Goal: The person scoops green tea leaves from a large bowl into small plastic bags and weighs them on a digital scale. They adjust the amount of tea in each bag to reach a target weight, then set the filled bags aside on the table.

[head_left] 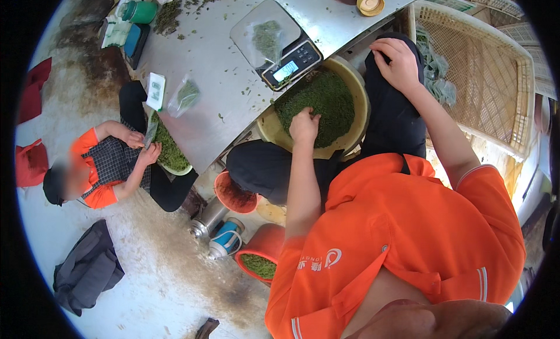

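My left hand (pixel 304 126) is over the near left part of a heap of fine green leaf bits (pixel 326 105), its fingers curled together; whatever they grip is hidden. The heap lies in a round yellowish tub (pixel 357 132) between my knees. My right hand (pixel 398 63) rests on my right knee with its fingers spread and nothing in them. Beyond the tub, on the metal table, stands a digital scale (pixel 294 62) with its display lit. A clear plastic bag (pixel 267 41) of green leaf bits lies on its pan.
Another filled bag (pixel 185 97) lies on the metal table (pixel 219 88). Across it, a co-worker (pixel 119 158) handles a bag over a container of greens. A woven crate (pixel 472 70) stands right. Red buckets (pixel 256 251) and a blue-and-white flask (pixel 226 238) stand near my left knee.
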Motion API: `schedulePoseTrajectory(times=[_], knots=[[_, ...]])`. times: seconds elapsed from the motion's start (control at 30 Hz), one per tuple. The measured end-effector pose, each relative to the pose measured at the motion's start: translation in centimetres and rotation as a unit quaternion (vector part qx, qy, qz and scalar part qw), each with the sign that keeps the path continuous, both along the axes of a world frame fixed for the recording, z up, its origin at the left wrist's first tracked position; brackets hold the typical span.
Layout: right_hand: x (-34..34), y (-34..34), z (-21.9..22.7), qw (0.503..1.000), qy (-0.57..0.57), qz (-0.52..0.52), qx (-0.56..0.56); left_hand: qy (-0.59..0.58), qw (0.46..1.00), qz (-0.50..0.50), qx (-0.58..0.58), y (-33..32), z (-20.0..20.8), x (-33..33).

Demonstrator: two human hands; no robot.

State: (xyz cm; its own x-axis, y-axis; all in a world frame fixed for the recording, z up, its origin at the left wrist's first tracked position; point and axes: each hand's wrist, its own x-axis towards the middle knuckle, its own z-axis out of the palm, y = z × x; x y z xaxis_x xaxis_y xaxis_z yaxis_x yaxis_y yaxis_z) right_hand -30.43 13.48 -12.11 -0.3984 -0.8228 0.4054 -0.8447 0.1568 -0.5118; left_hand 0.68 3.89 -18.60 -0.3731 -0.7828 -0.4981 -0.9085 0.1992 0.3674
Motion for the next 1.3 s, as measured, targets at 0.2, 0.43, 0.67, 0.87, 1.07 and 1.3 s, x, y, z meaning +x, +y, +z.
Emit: schedulePoseTrajectory(times=[0.2, 0.43, 0.67, 0.87, 1.07, 1.3], knots=[[0.3, 0.0, 0.6, 1.0, -0.003, 0.002, -0.001, 0.046, 0.999, 0.012, 0.013, 0.6, -3.0, -0.2], [0.2, 0.1, 0.6, 1.0, 0.003, -0.002, -0.004, 0.347, 0.842, 0.307, 0.276, 1.2, 7.3, 2.5], [0.2, 0.0, 0.5, 1.0, 0.003, 0.001, -0.002, 0.43, 0.843, 0.321, 0.038, -3.1, 12.8, 1.0], [0.2, 0.0, 0.0, 1.0, 0.0, 0.003, -0.002, 0.371, 0.872, 0.285, -0.143, -8.5, 11.7, -3.4], [-0.3, 0.4, -0.3, 1.0, -0.002, 0.003, 0.003, 0.265, 0.904, 0.251, -0.223, -5.6, 10.3, -2.2], [0.1, 0.1, -0.2, 1.0, -0.005, 0.005, 0.004, 0.236, 0.921, 0.044, -0.307, -4.7, 8.7, -2.1]])
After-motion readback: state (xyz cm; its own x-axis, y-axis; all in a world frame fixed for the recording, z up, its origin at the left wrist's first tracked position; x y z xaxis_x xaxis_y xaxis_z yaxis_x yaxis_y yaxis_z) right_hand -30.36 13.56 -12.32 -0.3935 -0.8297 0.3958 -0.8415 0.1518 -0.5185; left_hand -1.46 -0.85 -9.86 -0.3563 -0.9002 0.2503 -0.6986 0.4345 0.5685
